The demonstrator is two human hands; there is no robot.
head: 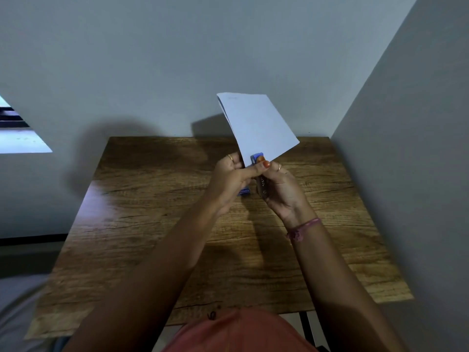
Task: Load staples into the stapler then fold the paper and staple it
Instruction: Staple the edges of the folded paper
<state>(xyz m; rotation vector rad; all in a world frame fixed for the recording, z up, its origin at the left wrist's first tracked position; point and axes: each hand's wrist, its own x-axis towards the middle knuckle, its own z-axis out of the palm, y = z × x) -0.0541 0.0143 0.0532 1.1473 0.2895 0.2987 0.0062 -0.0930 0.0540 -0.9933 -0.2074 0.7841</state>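
Note:
A folded white sheet of paper (256, 125) stands upright above the wooden table (152, 224), its lower corner caught in the jaws of a small blue stapler (257, 158). My right hand (279, 189) grips the stapler from below, its body mostly hidden in the palm. My left hand (232, 181) pinches the paper's lower edge, thumb stretched across to the stapler's head. A small blue box (244, 192), partly hidden behind my left hand, lies on the table.
The table stands in a corner, with a grey wall (228, 59) behind it and another (418, 148) along its right side. A window (17, 133) shows at the far left. A black table leg (307, 326) is at the near right.

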